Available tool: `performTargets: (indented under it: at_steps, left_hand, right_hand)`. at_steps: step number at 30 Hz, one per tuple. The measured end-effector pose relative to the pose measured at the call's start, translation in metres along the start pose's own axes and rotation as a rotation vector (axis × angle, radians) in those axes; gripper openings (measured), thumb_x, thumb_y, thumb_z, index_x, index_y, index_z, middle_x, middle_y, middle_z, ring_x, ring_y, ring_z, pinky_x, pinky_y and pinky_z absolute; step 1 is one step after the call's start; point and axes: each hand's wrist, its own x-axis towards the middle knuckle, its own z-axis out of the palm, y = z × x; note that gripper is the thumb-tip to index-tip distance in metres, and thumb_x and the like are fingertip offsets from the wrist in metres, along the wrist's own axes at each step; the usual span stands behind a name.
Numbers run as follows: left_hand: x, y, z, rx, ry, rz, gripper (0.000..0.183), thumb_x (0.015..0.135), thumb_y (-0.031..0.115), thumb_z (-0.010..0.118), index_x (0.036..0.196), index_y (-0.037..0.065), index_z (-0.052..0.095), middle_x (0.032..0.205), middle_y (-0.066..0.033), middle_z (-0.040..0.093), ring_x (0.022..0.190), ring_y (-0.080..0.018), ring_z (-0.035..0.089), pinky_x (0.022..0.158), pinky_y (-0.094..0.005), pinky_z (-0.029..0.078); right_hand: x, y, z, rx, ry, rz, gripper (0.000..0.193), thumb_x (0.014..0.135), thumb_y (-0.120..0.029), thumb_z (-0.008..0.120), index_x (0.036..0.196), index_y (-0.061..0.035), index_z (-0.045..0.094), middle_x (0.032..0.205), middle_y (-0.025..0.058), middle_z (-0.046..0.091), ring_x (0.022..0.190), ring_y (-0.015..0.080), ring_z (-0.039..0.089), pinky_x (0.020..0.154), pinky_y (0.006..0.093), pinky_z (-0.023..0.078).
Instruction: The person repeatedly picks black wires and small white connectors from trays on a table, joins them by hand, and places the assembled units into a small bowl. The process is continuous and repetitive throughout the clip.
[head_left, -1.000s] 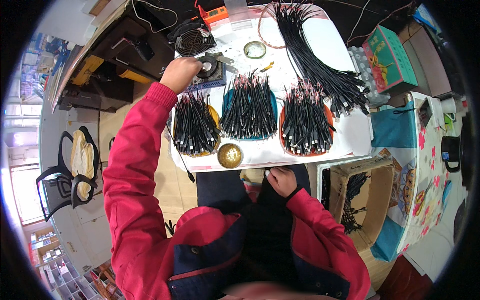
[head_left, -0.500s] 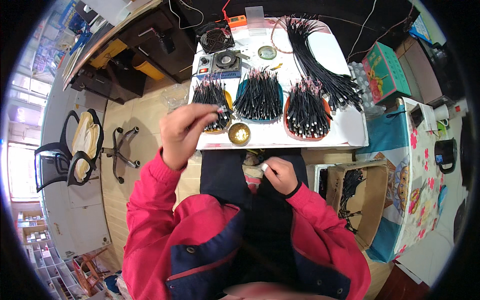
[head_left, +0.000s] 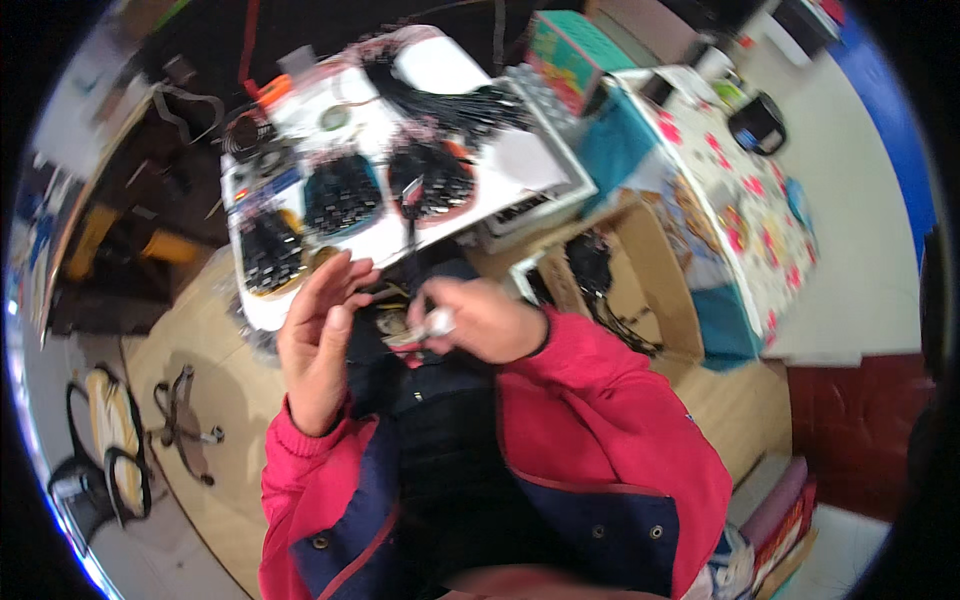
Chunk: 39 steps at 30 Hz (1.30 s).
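My left hand (head_left: 322,325) is in front of the table edge, its fingers apart and nothing visible in them. Beside it, my right hand (head_left: 485,318) is closed on what looks like a black cable (head_left: 411,232), which rises from the fingers toward a pale end. Something white (head_left: 440,321) shows at that hand's thumb, too blurred to name. Beyond the hands, black cables with light tips fill a yellow-rimmed tray (head_left: 290,218), a blue tray (head_left: 378,214) and a red-orange tray (head_left: 462,208). A small brass-coloured bowl (head_left: 322,258) is partly hidden near my left fingertips.
More long black cables (head_left: 450,105) lie across the white table (head_left: 545,170). A small heater (head_left: 265,165) stands at its left. To the right are a cardboard box (head_left: 665,285) containing black cables and a flower-patterned table (head_left: 720,180). An office chair (head_left: 110,420) stands left.
The view has swung right and blurred. My left hand has come down from the trays and its fingers have spread. The black cable now shows at my right hand.
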Motion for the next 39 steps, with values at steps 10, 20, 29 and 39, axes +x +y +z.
performTargets:
  at_steps: [10,20,29,39]
  left_hand:
    - [-0.005,-0.129,-0.025,0.041,-0.346,-0.545,0.022,0.097,0.009,0.057,0.114,-0.005,0.062,0.091,-0.0080,0.067,0.077,-0.0109,0.063,0.069,-0.0265,0.055]
    - [-0.003,-0.144,-0.047,0.066,-0.324,-0.631,0.020,0.096,0.004,0.054,0.111,-0.008,0.062,0.090,-0.0099,0.067,0.077,-0.0124,0.064,0.071,-0.0257,0.053]
    - [0.043,-0.064,-0.136,0.670,0.195,-0.296,0.018,0.095,0.010,0.058,0.103,-0.003,0.066,0.078,-0.0069,0.066,0.066,-0.0120,0.059,0.062,-0.0266,0.048]
    - [0.159,-0.096,-0.163,1.552,0.169,0.003,0.022,0.085,0.022,0.065,0.083,0.000,0.060,0.082,-0.0204,0.064,0.073,-0.0374,0.064,0.067,-0.0455,0.052]
  right_hand:
    - [-0.184,-0.043,-0.110,-0.631,0.802,0.507,0.024,0.102,-0.023,0.043,0.093,-0.0039,0.053,0.070,0.0005,0.051,0.063,0.0094,0.048,0.056,0.0252,0.037]
    - [-0.214,0.271,-0.161,-0.989,0.585,1.054,0.026,0.093,-0.023,0.049,0.098,-0.0012,0.062,0.097,0.0265,0.065,0.091,0.0467,0.061,0.078,0.0532,0.048]
    - [-0.124,0.152,-0.167,-1.310,0.318,1.137,0.039,0.092,-0.034,0.054,0.081,0.0006,0.068,0.083,0.0235,0.067,0.080,0.0405,0.066,0.070,0.0518,0.051]
    - [0.097,0.040,-0.044,-0.762,0.062,0.231,0.019,0.087,-0.019,0.062,0.078,-0.0014,0.061,0.073,0.0209,0.062,0.069,0.0382,0.063,0.062,0.0451,0.048]
